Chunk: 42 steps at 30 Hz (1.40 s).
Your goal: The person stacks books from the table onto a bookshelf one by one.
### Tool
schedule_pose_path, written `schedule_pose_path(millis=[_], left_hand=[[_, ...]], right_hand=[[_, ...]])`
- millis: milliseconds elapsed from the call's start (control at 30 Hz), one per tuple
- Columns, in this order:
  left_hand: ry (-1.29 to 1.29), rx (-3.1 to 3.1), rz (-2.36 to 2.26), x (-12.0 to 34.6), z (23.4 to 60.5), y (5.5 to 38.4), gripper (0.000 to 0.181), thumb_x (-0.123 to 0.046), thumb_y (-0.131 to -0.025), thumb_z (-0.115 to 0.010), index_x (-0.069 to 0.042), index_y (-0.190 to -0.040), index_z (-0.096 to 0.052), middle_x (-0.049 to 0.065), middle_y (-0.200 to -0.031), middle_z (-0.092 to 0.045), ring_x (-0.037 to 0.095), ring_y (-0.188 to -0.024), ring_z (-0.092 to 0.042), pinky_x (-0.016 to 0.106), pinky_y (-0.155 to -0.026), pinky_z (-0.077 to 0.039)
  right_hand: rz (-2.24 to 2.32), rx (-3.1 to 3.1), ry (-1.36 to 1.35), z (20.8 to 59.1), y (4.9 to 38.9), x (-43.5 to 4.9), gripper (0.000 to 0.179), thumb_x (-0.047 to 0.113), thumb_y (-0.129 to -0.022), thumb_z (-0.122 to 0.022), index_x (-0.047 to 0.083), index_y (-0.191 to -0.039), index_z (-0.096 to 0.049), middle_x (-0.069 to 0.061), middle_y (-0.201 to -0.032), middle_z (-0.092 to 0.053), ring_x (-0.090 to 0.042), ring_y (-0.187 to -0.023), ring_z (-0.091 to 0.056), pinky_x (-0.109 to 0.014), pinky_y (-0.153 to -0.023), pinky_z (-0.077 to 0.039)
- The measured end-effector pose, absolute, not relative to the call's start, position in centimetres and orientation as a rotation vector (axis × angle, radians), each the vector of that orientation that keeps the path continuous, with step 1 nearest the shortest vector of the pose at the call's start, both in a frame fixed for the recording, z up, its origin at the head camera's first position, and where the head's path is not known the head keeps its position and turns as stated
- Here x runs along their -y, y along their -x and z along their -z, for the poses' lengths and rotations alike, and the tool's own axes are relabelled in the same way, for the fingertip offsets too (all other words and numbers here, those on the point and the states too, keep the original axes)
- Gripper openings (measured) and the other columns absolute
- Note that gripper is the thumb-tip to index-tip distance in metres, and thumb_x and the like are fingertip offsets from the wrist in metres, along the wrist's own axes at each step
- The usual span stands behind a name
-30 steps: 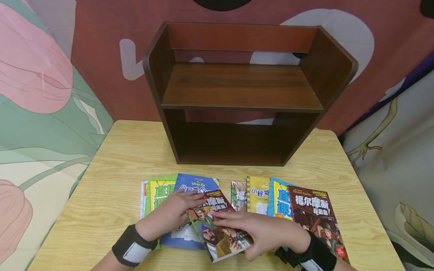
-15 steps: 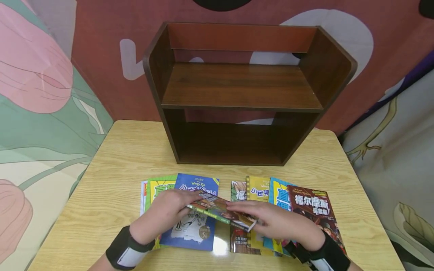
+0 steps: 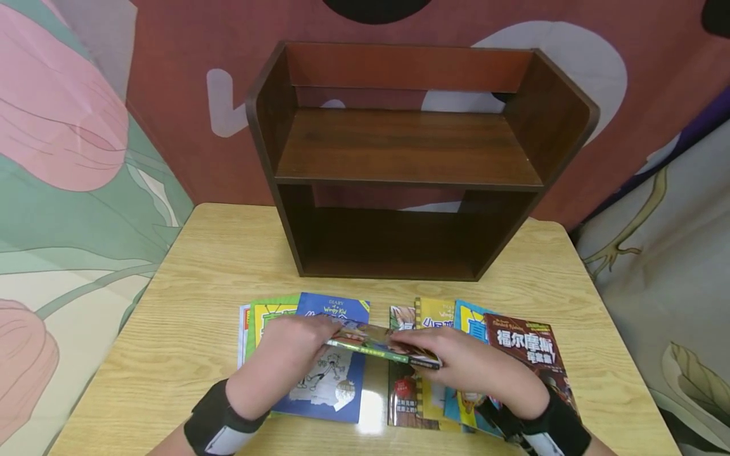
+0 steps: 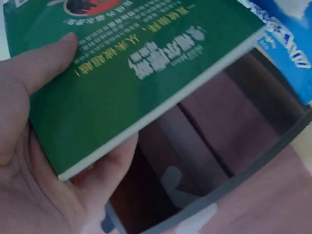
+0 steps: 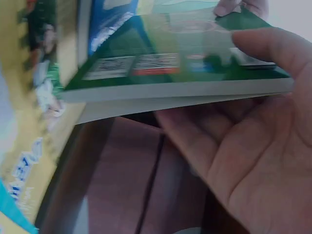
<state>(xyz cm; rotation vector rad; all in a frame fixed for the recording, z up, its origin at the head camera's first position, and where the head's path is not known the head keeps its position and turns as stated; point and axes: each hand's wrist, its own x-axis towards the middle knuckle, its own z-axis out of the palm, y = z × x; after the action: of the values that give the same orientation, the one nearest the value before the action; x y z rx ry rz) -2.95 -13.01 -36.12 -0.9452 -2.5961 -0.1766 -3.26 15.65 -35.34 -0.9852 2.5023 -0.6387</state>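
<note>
Held level over the table between both hands is a paperback book [image 3: 371,337], its spine turned toward me. My left hand [image 3: 293,351] grips its left end, and my right hand [image 3: 464,358] grips its right end. In the left wrist view its green back cover [image 4: 141,83] shows, with my left thumb lying on it. Seen in the right wrist view, my right hand [image 5: 258,146] has the thumb on the green cover and the fingers on the opposite side. Beneath the book lies a blue Wimpy Kid book [image 3: 325,392].
A dark brown two-tier bookshelf [image 3: 407,185] stands at the back of the wooden table [image 3: 205,272]. Left of centre, a green-edged book [image 3: 275,310] lies under the blue one. On the right overlap a yellow book [image 3: 436,309], a blue-and-yellow book [image 3: 472,316] and a dark red book [image 3: 527,345].
The held book was tilted with its front cover facing me; both hands have tipped it flatter, so its spine now faces me. It has also shifted slightly right and away from me.
</note>
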Motion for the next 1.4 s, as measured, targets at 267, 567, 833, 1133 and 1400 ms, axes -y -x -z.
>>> schedule_pose_path(millis=[267, 567, 833, 1133, 1400], left_hand=[[0.882, 2.564, 0.073, 11.6, 35.6, 2.8, 0.012, -0.011, -0.073, -0.079, -0.018, -0.080, -0.074, -0.009, -0.062, -0.062, 0.003, -0.050, -0.051, 0.016, -0.039, -0.031], [0.852, 2.582, 0.048, 10.5, 35.0, 2.4, 0.021, 0.005, -0.068, -0.071, -0.016, -0.071, -0.069, -0.010, -0.054, -0.054, 0.001, -0.045, -0.035, 0.013, -0.039, -0.020], [0.863, 2.606, 0.017, 9.9, 34.8, 2.3, 0.027, 0.008, -0.067, -0.062, -0.019, -0.063, -0.059, -0.012, -0.049, -0.040, 0.001, -0.045, -0.029, 0.015, -0.038, -0.019], [0.889, 2.714, 0.167, 9.5, 33.3, 2.9, 0.041, -0.012, -0.074, -0.076, -0.015, -0.115, -0.069, 0.001, -0.099, -0.073, 0.012, -0.079, -0.069, 0.021, -0.057, -0.052], [0.830, 2.663, 0.194, 8.7, 31.2, 2.8, 0.054, -0.007, -0.077, -0.074, -0.016, -0.129, -0.060, 0.007, -0.127, -0.063, 0.022, -0.117, -0.059, 0.043, -0.092, -0.051]], right_hand=[[0.532, -2.452, 0.899, 34.1, 3.3, -15.1, 0.068, 0.040, -0.084, -0.070, 0.020, -0.143, -0.044, 0.000, -0.140, -0.051, -0.016, -0.113, -0.059, -0.035, -0.087, -0.054], [0.509, -2.589, 0.711, 33.8, 3.4, -13.5, 0.048, 0.011, -0.086, -0.066, 0.014, -0.133, -0.055, -0.004, -0.125, -0.063, -0.009, -0.077, -0.060, -0.023, -0.056, -0.046], [0.405, -2.784, 0.623, 34.4, 3.4, -13.0, 0.047, -0.003, -0.082, -0.066, 0.015, -0.125, -0.063, -0.003, -0.119, -0.067, -0.018, -0.095, -0.066, -0.035, -0.073, -0.056], [0.348, -3.074, 0.833, 33.7, 3.2, -14.1, 0.055, -0.016, -0.075, -0.061, 0.009, -0.124, -0.063, -0.007, -0.125, -0.063, -0.025, -0.113, -0.062, -0.038, -0.081, -0.056], [0.391, -3.459, 0.969, 32.1, 3.1, -14.4, 0.048, -0.009, -0.079, -0.061, 0.007, -0.124, -0.063, -0.009, -0.128, -0.061, -0.026, -0.118, -0.059, -0.045, -0.096, -0.048]])
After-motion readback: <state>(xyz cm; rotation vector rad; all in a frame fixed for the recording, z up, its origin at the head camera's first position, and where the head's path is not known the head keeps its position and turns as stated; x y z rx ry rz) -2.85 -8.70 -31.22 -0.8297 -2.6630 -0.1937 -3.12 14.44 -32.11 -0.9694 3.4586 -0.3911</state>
